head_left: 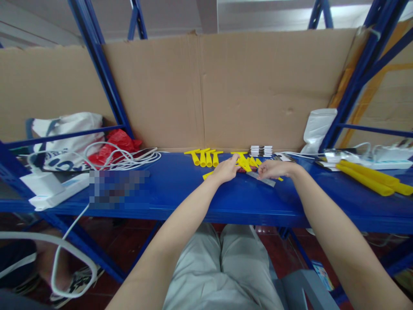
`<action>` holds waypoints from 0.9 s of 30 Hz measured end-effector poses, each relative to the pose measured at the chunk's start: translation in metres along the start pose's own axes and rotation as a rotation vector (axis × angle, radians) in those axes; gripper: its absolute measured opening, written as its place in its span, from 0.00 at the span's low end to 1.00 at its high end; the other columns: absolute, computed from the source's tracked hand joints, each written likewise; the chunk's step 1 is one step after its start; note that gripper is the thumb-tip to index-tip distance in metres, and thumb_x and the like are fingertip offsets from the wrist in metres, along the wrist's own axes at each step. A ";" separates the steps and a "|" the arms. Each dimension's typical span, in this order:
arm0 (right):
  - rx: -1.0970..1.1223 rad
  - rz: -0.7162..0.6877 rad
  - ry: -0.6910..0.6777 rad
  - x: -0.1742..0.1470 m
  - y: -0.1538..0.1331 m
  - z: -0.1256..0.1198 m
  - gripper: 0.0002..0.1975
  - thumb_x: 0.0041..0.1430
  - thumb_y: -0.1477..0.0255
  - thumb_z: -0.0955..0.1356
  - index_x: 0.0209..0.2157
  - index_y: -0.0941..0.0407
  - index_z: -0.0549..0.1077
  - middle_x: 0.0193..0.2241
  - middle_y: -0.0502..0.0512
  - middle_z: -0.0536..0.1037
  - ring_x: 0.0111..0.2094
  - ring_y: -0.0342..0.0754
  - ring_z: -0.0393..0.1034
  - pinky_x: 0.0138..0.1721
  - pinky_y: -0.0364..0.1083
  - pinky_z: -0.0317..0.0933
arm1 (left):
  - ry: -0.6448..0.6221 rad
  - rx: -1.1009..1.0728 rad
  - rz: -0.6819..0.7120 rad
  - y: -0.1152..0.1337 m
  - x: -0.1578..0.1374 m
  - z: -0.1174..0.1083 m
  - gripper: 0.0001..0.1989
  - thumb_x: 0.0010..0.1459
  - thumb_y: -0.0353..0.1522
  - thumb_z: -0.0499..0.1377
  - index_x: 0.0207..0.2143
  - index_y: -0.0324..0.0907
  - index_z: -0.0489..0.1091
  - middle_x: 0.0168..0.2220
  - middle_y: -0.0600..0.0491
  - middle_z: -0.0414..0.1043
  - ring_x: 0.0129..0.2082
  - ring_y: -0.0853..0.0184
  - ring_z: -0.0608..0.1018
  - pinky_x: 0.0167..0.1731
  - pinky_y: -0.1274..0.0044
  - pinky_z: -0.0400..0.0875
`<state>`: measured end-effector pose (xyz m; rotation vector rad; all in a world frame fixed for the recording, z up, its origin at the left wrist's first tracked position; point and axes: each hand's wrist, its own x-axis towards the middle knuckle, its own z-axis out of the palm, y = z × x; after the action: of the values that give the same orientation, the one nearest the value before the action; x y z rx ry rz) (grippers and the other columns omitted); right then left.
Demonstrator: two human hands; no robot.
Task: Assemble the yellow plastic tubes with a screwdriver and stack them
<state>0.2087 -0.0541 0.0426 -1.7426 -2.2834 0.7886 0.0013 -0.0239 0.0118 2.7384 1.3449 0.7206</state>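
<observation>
My left hand (227, 169) is closed on a yellow T-shaped tool (244, 163) with a round handle, perhaps a scraper. Bent inward, my right hand (272, 169) has its fingers drawn together beside a flat grey strip (266, 180) that slants across the blue shelf. Whatever is between those fingertips is too small to make out. More yellow pieces (253, 161) lie behind and between the hands, partly covered. To the left, several matching yellow tools (202, 158) stand in a row against the cardboard. Another yellow piece (207, 175) shows under my left wrist.
A stack of small white boxes (261, 150) sits behind my right hand. Long yellow tubes (371, 177) lie at the right. White cables (129, 156), a red plastic bag (118, 144) and a power strip (61, 193) occupy the left. Cardboard (155, 90) walls off the back.
</observation>
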 end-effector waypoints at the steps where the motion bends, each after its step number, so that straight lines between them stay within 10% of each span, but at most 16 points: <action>1: 0.043 -0.015 0.018 -0.001 0.000 -0.001 0.16 0.38 0.59 0.69 0.20 0.57 0.64 0.13 0.45 0.59 0.16 0.37 0.51 0.17 0.40 0.44 | -0.002 0.003 -0.001 0.000 0.000 0.000 0.18 0.61 0.32 0.50 0.53 0.43 0.53 0.56 0.46 0.64 0.52 0.61 0.70 0.47 0.72 0.65; 27: 0.701 -0.122 0.299 0.016 -0.004 0.009 0.19 0.46 0.60 0.71 0.25 0.56 0.59 0.13 0.42 0.59 0.13 0.33 0.47 0.16 0.38 0.38 | -0.012 0.037 0.111 0.006 -0.004 0.001 0.17 0.62 0.33 0.49 0.53 0.42 0.53 0.53 0.44 0.67 0.50 0.60 0.73 0.45 0.71 0.67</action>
<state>0.1966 -0.0428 0.0343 -1.2772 -1.6185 1.0513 0.0045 -0.0305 0.0107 2.8608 1.2244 0.6907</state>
